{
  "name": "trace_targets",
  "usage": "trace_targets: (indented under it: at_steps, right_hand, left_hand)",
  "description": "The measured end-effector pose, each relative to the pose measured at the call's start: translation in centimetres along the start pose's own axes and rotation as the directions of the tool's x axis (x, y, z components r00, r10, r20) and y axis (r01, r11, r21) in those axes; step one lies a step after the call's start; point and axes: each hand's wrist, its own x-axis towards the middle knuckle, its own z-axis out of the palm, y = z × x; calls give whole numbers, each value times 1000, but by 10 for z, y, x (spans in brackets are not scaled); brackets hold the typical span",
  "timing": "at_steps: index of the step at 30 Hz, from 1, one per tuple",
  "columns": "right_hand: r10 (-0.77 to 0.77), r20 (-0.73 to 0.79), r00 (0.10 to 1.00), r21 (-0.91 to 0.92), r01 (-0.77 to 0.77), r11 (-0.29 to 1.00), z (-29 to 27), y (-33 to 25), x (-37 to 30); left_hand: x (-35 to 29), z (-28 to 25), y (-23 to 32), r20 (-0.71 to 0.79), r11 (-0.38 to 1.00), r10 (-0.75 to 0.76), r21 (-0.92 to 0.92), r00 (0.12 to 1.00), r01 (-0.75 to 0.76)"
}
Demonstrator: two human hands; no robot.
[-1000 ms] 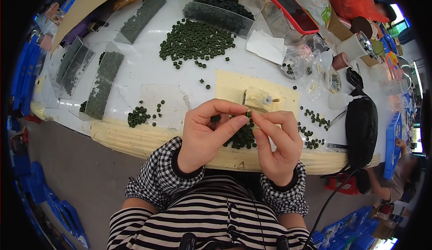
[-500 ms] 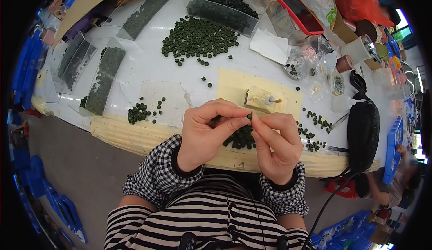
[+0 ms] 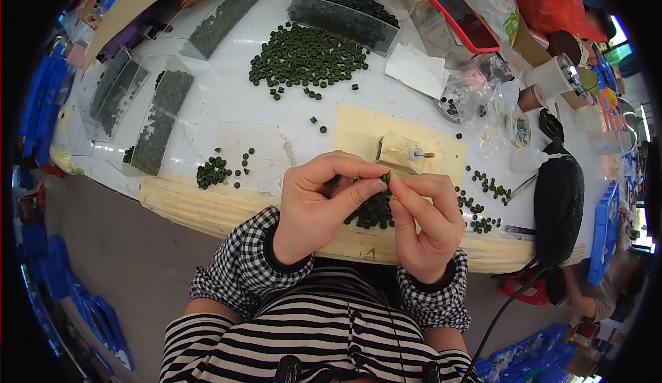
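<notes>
Between my fingertips is a small dark green round piece (image 3: 385,177), mostly covered by the fingers. My left hand (image 3: 324,203) pinches it from the left with thumb and forefinger. From the right, the fingertips of my right hand (image 3: 429,221) close on the same piece. Just under the hands lies a heap of like green pieces (image 3: 372,212) at the table's front edge, partly hidden. Beyond the hands, a tape-wrapped block with a brass-coloured pin (image 3: 407,151) sits on a yellow sheet (image 3: 355,126).
A large pile of green pieces (image 3: 303,55) lies farther back, before a clear bin (image 3: 345,21). Smaller groups lie left (image 3: 212,173) and right (image 3: 483,224). Clear trays (image 3: 162,124) stand at left. A red-cased phone (image 3: 455,14), a black pouch (image 3: 557,207) and a white bottle (image 3: 527,158) are at right.
Both hands keep their pinch with hardly any movement. The fingertips have shifted very slightly around the green piece, and the whole view has moved a little.
</notes>
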Motion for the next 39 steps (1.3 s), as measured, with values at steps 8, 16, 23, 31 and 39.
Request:
trace_targets:
  at_steps: [8,16,23,31,39]
  right_hand:
    - [0,-1,1000,-2,0,1000,-1,0,0]
    - [-6,12,1000,6,6,1000,0,0,-1]
    - [21,11,1000,46,-22,999,-2,1,-1]
    - [23,8,1000,51,-24,998,-3,1,-2]
    - [24,6,1000,63,-24,998,-3,0,-1]
  left_hand:
    - [0,-1,0,3,998,25,58,1000,-25]
    - [1,-1,-3,-6,992,76,99,997,-75]
    - [0,1,0,-5,998,19,66,1000,-19]
    - [0,1,1,-1,998,12,65,1000,-12]
    - [0,1,-1,-4,999,0,43,1000,0]
